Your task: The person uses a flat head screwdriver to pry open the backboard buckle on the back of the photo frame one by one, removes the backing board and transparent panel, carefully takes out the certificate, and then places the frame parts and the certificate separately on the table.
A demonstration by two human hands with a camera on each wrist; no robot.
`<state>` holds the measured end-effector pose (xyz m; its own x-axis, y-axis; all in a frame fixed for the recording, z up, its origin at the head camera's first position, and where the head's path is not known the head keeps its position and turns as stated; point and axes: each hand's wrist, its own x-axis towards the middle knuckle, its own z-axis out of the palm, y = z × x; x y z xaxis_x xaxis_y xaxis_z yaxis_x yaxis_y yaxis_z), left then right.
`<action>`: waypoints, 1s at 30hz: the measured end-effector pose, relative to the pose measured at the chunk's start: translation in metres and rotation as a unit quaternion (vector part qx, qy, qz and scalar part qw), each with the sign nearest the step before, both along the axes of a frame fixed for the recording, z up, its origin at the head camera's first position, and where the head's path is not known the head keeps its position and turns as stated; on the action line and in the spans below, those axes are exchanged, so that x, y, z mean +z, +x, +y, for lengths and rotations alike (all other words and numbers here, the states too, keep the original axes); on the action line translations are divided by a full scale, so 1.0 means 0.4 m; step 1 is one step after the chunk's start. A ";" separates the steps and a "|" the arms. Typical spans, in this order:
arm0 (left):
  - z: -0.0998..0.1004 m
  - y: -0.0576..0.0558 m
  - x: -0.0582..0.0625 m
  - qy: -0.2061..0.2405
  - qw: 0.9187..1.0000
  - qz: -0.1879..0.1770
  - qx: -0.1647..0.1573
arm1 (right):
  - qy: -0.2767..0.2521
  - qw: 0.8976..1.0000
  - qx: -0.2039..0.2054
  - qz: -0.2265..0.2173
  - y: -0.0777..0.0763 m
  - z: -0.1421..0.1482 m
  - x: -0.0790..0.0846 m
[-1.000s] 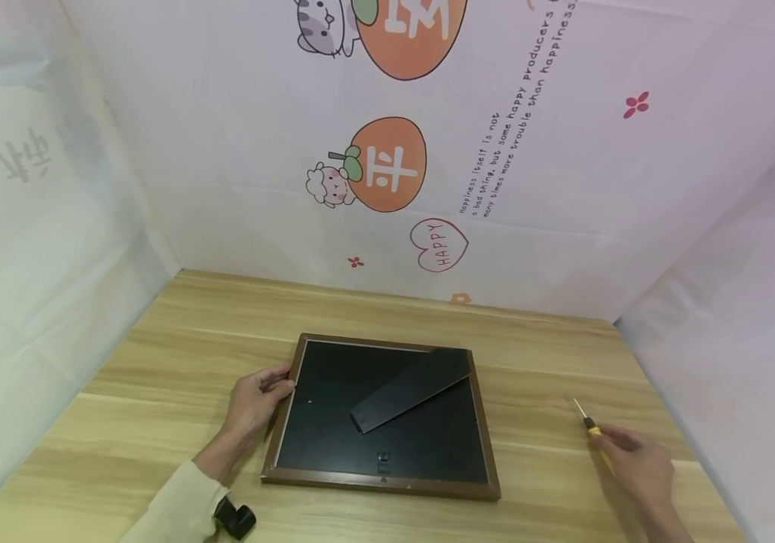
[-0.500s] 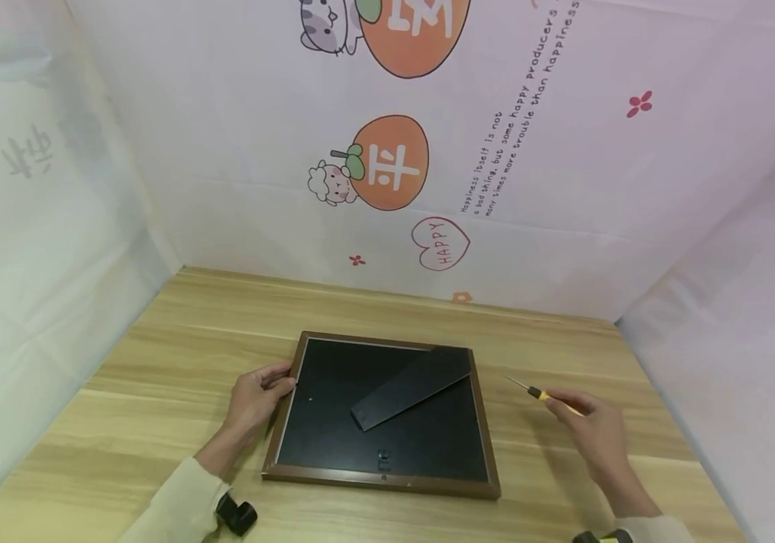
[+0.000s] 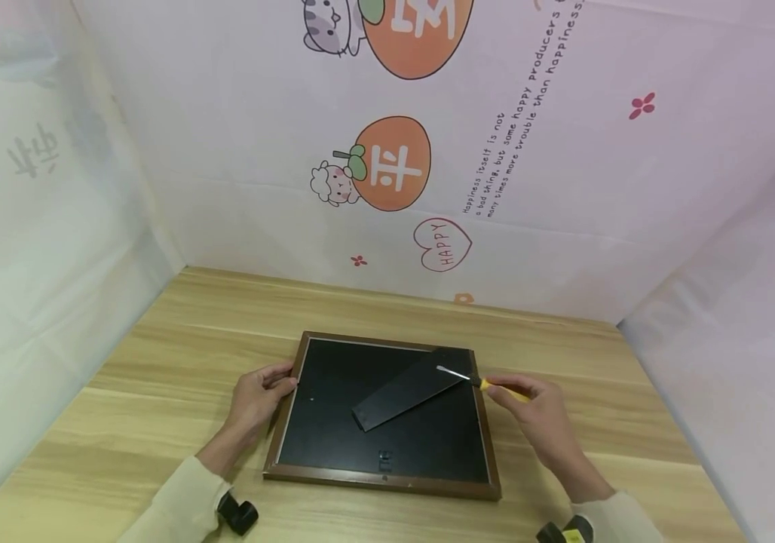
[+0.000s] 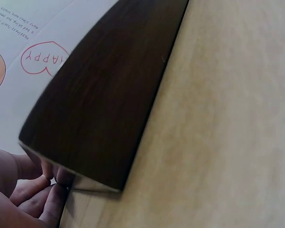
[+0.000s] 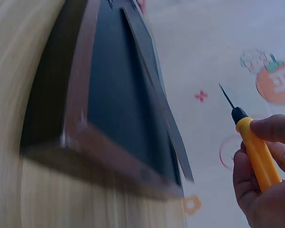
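Note:
A brown picture frame (image 3: 360,482) lies face down on the wooden table, its black backing (image 3: 428,445) upward. An easel leg (image 3: 406,394) slants across that backing. My left hand (image 3: 252,403) grips the frame's left edge; the left wrist view has the fingers (image 4: 54,204) at the frame's corner beside its dark side (image 4: 104,95). In my right hand (image 3: 545,418) is a yellow-handled screwdriver (image 5: 259,154), held between thumb and fingers. Its tip overlaps the easel leg's upper end in the head view, while the right wrist view shows the shaft raised above the frame.
Pale printed sheeting (image 3: 238,151) stands behind the wooden table (image 3: 157,392) and along both sides. A small dark fitting (image 3: 384,460) sits on the backing near the front rim. Both wrists wear black camera mounts (image 3: 237,515).
My right hand has moved left with the screwdriver, from the table's right side to the frame's right edge. The left hand and the frame have stayed in place.

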<state>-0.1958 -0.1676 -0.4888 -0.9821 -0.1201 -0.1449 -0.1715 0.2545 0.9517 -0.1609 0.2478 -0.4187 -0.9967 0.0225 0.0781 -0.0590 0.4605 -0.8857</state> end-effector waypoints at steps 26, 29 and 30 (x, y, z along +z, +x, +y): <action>0.003 -0.006 -0.004 -0.010 1.000 0.017 0.005 | 0.042 0.992 0.116 -0.010 -0.073 -0.259 -0.058; 0.001 -0.006 -0.006 -0.010 1.000 0.019 0.006 | 0.051 0.991 0.121 -0.012 -0.079 -0.276 -0.067; -0.001 -0.005 -0.007 -0.012 1.000 0.019 0.007 | 0.055 0.991 0.121 -0.012 -0.080 -0.281 -0.070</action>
